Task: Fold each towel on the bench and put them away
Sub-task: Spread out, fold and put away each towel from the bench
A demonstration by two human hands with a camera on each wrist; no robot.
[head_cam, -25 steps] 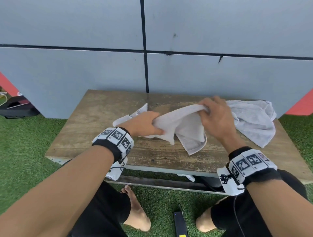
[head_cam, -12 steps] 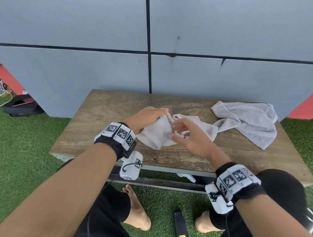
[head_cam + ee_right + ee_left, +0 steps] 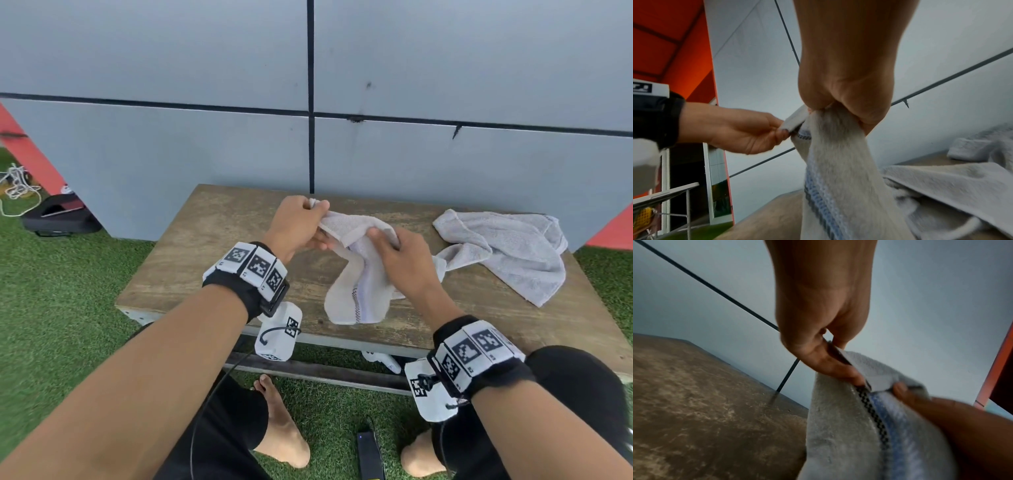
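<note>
wooden bench (image 3: 212,270) | crumpled grey towel (image 3: 520,250) lying on right end

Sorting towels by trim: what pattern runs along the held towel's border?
A dark checkered line beside a blue stripe on the towel, clearest in the left wrist view.

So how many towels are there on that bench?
2. A striped towel is held up over the bench by both hands; a plain grey towel lies crumpled at its right end.

Grey panelled wall (image 3: 205,154) (dark seams) behind — green artificial turf (image 3: 51,308) underfoot, red-orange panels (image 3: 674,48) flanking.
</note>
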